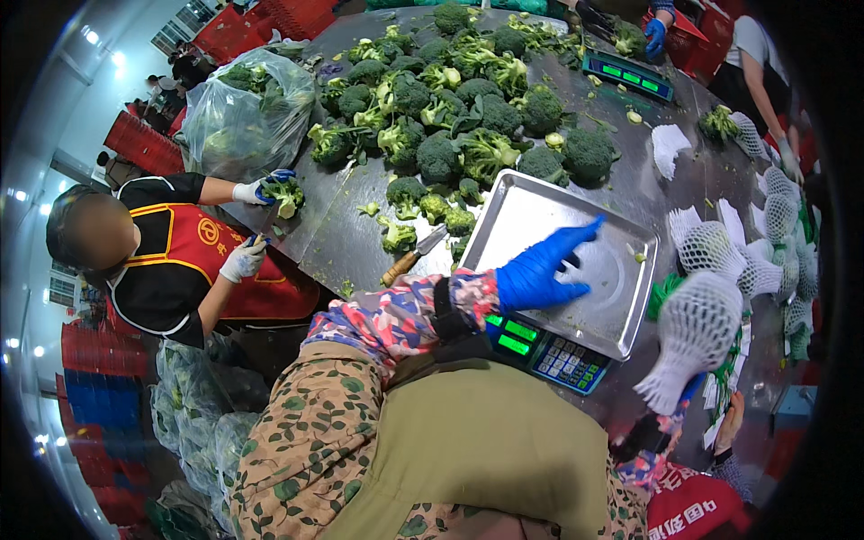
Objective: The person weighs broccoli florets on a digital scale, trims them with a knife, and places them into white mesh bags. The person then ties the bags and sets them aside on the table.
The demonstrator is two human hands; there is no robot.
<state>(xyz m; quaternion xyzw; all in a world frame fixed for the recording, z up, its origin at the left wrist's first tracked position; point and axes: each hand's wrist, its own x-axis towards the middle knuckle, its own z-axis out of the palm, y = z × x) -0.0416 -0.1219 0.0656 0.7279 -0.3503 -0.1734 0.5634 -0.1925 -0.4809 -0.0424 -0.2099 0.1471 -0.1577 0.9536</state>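
Note:
My left hand point(545, 266), in a blue glove, reaches over a metal tray point(540, 196) with its fingers spread and nothing in them. The tray rests at a slant on a digital scale point(567, 361) with lit green displays and a keypad. Small broccoli scraps point(639, 257) lie in the tray. To the right, my right hand point(694, 387) is mostly hidden behind a rounded bundle in a white foam net point(698, 331), which it holds up. The net covers what is inside it.
A large heap of broccoli point(439, 101) covers the table point(324, 229) beyond the tray. A knife point(413, 256) with a wooden handle lies left of it. Several netted bundles point(712, 248) sit at right. At left a co-worker point(202, 256) trims broccoli with a knife.

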